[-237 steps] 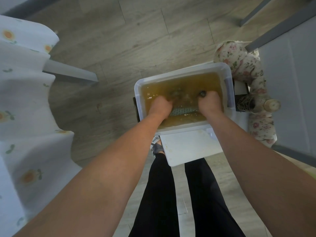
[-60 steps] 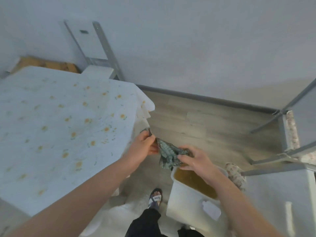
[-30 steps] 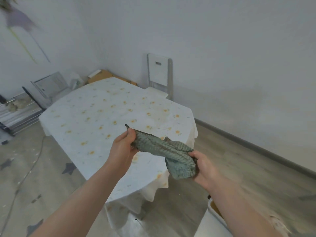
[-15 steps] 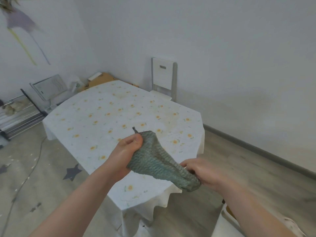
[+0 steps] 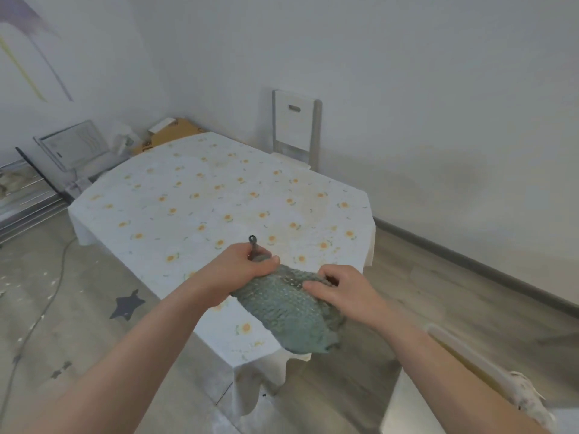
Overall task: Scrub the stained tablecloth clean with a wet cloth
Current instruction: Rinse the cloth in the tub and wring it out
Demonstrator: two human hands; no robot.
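The cloth [image 5: 286,311] hangs over the tablecloth's [image 5: 188,208] near corner; chair [image 5: 296,133] behind.

Both forearms [image 5: 156,346] are bare, without sleeves or jewellery.

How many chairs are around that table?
1: a white chair stands at the far side of the tablecloth, near the wall. Others may be hidden beyond the frame.

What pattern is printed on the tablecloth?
Small yellow-orange flowers with green leaves on the white tablecloth, seen best in the head view.
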